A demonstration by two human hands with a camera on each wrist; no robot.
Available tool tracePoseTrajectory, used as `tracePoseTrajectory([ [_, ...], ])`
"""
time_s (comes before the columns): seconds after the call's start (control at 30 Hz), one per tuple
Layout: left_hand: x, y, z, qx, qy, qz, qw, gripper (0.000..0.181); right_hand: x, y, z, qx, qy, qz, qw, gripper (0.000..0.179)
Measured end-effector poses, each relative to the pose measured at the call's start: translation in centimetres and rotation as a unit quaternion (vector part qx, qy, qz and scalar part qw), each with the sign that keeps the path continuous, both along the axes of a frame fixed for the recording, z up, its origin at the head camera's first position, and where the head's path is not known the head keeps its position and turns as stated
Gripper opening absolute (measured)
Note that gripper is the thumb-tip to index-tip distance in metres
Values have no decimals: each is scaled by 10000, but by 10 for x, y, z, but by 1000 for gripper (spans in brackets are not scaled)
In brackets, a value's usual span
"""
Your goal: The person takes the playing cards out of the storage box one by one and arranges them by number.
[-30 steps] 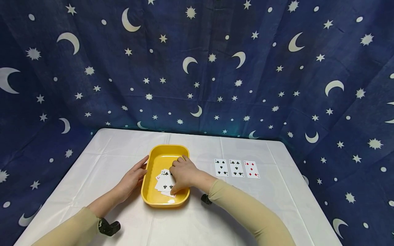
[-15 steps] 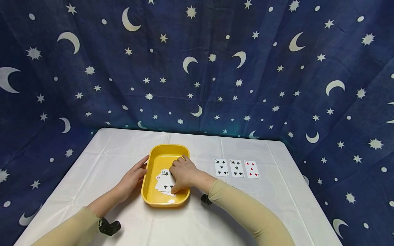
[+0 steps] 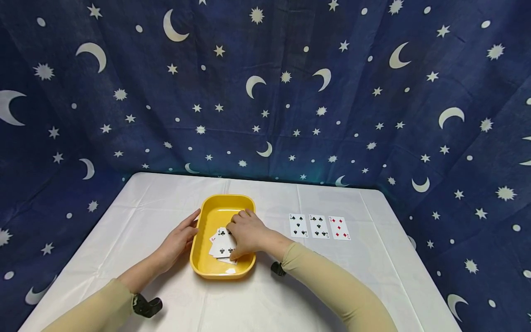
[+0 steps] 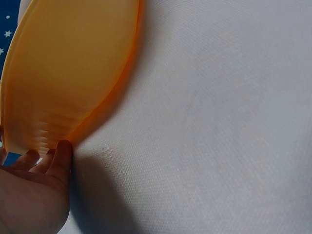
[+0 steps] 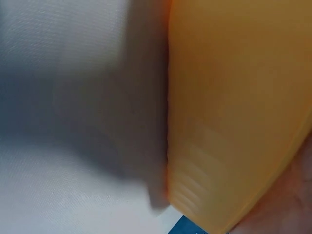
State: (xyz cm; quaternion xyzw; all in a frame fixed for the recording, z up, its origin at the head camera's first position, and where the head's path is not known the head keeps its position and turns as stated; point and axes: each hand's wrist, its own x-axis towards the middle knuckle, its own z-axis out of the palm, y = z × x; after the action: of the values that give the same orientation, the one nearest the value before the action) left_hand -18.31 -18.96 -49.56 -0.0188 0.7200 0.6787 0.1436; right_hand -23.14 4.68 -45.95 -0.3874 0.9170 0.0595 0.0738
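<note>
A yellow tray (image 3: pixel 224 276) with rounded corners stands on the white table, holding a loose, overlapping pile of playing cards (image 3: pixel 220 248). The four of clubs lies on top, face up. My right hand (image 3: pixel 249 233) reaches over the tray's right rim and holds the top card by its right side, thumb at the near corner. The other fingertips are hidden behind the hand. My left hand (image 3: pixel 179 242) rests its fingers against the tray's left wall, as the left wrist view also shows. In the right wrist view, the tray's outer wall (image 5: pixel 229 117) covers the work.
Right of the tray, three cards lie face up in a row: five of spades (image 3: pixel 298 226), five of clubs (image 3: pixel 319 227) and five of diamonds (image 3: pixel 339 228). A dark blue curtain with moons and stars hangs behind the white table (image 3: pixel 257 304).
The top four of clubs has shifted slightly, and the second index that showed beside its corner is now covered. The left hand and the tray have stayed in place.
</note>
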Motion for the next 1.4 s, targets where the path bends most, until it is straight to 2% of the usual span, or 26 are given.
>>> tracePoseTrajectory([
  [0.2, -1, 0, 0, -81, -47, 23, 10000, 65, 0, 5, 9, -407, 9, -30, 9992, 83],
  [0.4, 1, 0, 1, -69, -75, 53, 9999, 66, 2, 17, 27, -823, 37, -102, 9966, 86],
  [0.5, 2, 1, 2, -54, -70, 60, 9999, 66, 4, 29, 36, -1087, 8, -178, 9939, 87],
  [0.83, 2, 1, 2, -32, -56, 69, 10000, 66, 7, 85, 58, -1678, 283, -521, 9840, 87],
  [1.1, 2, 1, 2, -79, -60, 60, 9999, 65, 8, 126, 60, -1745, 471, -786, 9804, 89],
  [1.4, 1, 2, 0, -125, -82, 64, 9999, 66, 20, 165, 49, -1668, 460, -975, 9801, 91],
])
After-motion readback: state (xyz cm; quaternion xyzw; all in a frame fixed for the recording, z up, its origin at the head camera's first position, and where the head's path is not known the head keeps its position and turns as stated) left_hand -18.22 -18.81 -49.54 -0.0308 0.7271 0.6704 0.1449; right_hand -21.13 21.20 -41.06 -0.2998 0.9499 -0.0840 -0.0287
